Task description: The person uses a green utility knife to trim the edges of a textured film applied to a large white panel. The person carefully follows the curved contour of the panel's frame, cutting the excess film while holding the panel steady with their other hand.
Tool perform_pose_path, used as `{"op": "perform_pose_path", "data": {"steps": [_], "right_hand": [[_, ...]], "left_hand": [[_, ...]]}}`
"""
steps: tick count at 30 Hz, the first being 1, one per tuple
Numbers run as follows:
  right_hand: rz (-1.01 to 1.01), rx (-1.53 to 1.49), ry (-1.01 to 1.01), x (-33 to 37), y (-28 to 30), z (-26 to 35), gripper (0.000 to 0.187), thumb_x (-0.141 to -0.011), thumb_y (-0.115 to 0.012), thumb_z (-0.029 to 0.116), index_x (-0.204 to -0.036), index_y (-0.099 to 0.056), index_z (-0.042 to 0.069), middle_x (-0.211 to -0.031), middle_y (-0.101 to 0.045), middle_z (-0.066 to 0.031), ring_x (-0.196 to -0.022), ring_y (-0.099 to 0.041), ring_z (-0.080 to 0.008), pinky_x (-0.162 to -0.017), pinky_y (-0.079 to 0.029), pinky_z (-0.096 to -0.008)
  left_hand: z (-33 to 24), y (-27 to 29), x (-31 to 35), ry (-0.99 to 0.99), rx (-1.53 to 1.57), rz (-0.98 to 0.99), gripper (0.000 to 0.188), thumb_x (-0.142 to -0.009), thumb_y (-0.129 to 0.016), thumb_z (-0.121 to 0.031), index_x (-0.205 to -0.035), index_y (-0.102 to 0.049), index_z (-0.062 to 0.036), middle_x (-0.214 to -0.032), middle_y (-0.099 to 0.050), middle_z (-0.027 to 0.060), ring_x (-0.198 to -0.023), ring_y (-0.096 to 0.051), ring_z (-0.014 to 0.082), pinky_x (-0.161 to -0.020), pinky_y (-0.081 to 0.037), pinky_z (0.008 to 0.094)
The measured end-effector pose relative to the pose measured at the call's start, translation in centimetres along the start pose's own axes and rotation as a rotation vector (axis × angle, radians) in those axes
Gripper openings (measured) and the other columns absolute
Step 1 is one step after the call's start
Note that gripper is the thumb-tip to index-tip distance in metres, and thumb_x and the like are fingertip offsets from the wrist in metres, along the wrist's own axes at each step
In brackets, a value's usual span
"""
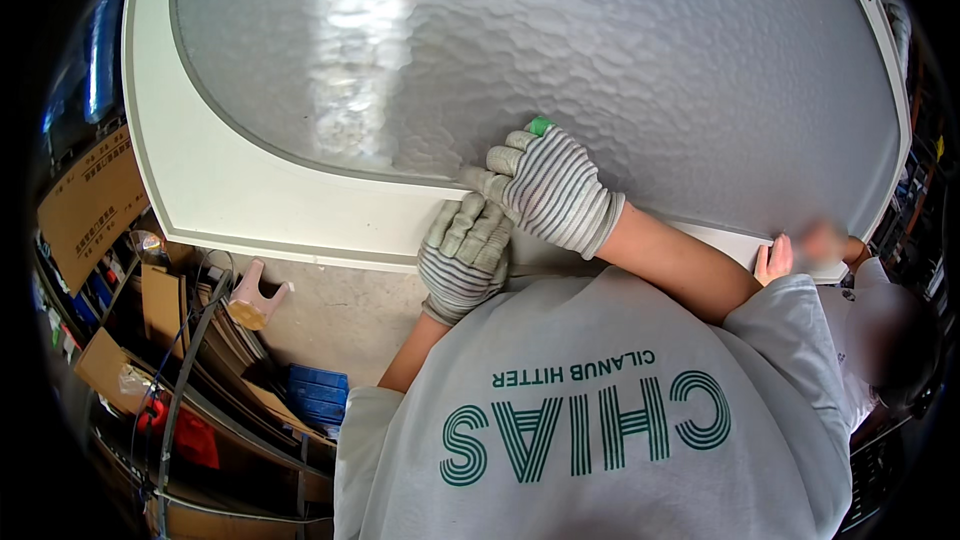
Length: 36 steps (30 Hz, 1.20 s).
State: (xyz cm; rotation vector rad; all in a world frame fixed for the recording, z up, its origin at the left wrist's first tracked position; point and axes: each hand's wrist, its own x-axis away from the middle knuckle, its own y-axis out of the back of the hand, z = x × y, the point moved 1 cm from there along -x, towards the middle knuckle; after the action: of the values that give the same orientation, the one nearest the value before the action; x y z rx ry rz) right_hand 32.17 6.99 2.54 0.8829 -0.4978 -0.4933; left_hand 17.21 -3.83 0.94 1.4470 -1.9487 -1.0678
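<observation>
A large white-framed panel (270,202) with rippled grey glass (640,60) lies in front of me. Both my hands wear pale striped gloves and meet at the near side of the frame. My left hand (467,248) lies over the frame's near edge, fingers close together and lying on the white surface. My right hand (560,185) is above and right of it. Its fingers are curled in, and the index finger presses where the frame borders the glass. A green patch (540,126) shows at this hand's far side; what the curled fingers hold is hidden.
Another person's hand (775,260) touches the panel's near edge at the right, close to my right elbow. At the left are cardboard pieces (95,205), a pink plastic stool (257,295), a blue crate (318,396) and a red cloth-like thing (190,435).
</observation>
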Motion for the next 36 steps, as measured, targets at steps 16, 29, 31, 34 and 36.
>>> {"op": "perform_pose_path", "data": {"steps": [16, 29, 31, 34, 36], "right_hand": [[-0.094, -0.018, -0.018, 0.6, -0.8, 0.0, 0.032, -0.087, -0.054, 0.018, -0.115, -0.068, 0.014, -0.091, -0.066, -0.0010, -0.086, -0.063, -0.0209, -0.082, -0.048, -0.0360], [-0.234, 0.014, 0.075, 0.7, -1.6, -0.8, 0.034, -0.077, -0.061, 0.017, -0.109, -0.073, 0.015, -0.077, -0.062, 0.0010, -0.073, -0.059, -0.0181, -0.072, -0.047, -0.0344], [-0.247, 0.020, 0.072, 0.5, -1.6, -0.7, 0.033, -0.077, -0.061, 0.017, -0.108, -0.073, 0.016, -0.078, -0.063, 0.0012, -0.074, -0.059, -0.0185, -0.073, -0.047, -0.0345], [-0.239, 0.031, 0.055, 0.0, -0.9, -0.9, 0.031, -0.078, -0.061, 0.018, -0.106, -0.074, 0.017, -0.081, -0.065, 0.0016, -0.078, -0.060, -0.0188, -0.074, -0.048, -0.0346], [-0.207, 0.039, 0.063, -0.7, -0.3, -1.5, 0.029, -0.080, -0.060, 0.019, -0.106, -0.074, 0.018, -0.085, -0.065, 0.0019, -0.082, -0.060, -0.0185, -0.077, -0.047, -0.0345]], "left_hand": [[0.0, 0.0, -0.1, -0.005, -0.008, 0.007, 0.022, -0.076, -0.065, -0.012, -0.096, -0.074, -0.0095, -0.110, -0.070, 0.0044, -0.109, -0.063, 0.0241, -0.100, -0.047, 0.0415], [0.0, -0.2, 0.2, 0.012, -0.003, 0.010, 0.025, -0.076, -0.065, -0.011, -0.099, -0.074, -0.0100, -0.114, -0.069, 0.0037, -0.112, -0.062, 0.0239, -0.100, -0.046, 0.0417], [0.0, -0.2, 0.2, 0.016, -0.003, 0.016, 0.025, -0.076, -0.065, -0.012, -0.098, -0.074, -0.0098, -0.114, -0.069, 0.0041, -0.111, -0.062, 0.0240, -0.100, -0.046, 0.0417], [-0.1, -0.2, 0.0, 0.006, -0.005, 0.012, 0.024, -0.075, -0.066, -0.012, -0.097, -0.074, -0.0094, -0.114, -0.069, 0.0048, -0.111, -0.061, 0.0249, -0.100, -0.046, 0.0419], [-0.2, 0.0, -0.3, 0.006, 0.003, 0.014, 0.024, -0.074, -0.065, -0.011, -0.096, -0.073, -0.0090, -0.114, -0.069, 0.0053, -0.110, -0.062, 0.0258, -0.099, -0.046, 0.0424]]}}
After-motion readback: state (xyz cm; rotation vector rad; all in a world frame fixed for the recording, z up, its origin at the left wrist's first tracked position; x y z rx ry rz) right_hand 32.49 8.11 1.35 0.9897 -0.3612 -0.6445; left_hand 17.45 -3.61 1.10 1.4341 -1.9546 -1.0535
